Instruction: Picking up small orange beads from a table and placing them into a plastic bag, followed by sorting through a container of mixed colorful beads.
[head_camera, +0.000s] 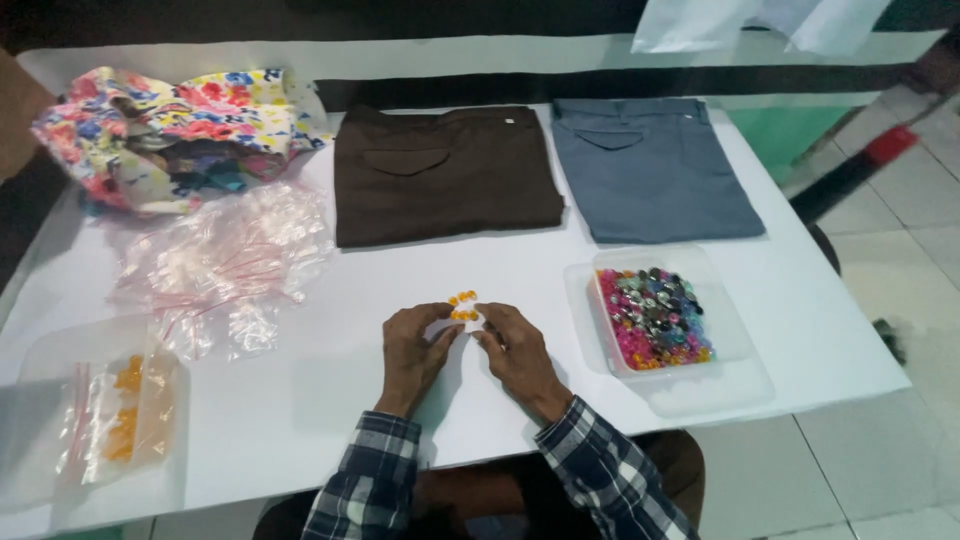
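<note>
1. Worktop: white, rectangular, carries everything listed below.
2. Brown trousers: folded flat at the middle of the far edge, back pocket facing up.
3. Grey trousers: folded flat just beside the brown pair, toward the far right corner; the two nearly touch along one side.
4. Floral cloth: crumpled heap at the far left corner, many colours.
5. Pile of clear zip bags: loose, with red seal strips, lying just in front of the floral cloth on the left side.
6. Clear tray: near the right edge, holds mixed small beads, pink, orange, dark and silvery.
7. Clear lid: at the near left corner, with small zip bags of orange beads lying on it.
8. Left hand and right hand: at the middle of the near edge, fingertips drawn together, both pinching a small clear bag.
9. Orange beads: a small cluster, at the fingertips of both hands, inside or against the pinched bag; cannot tell which.
</note>
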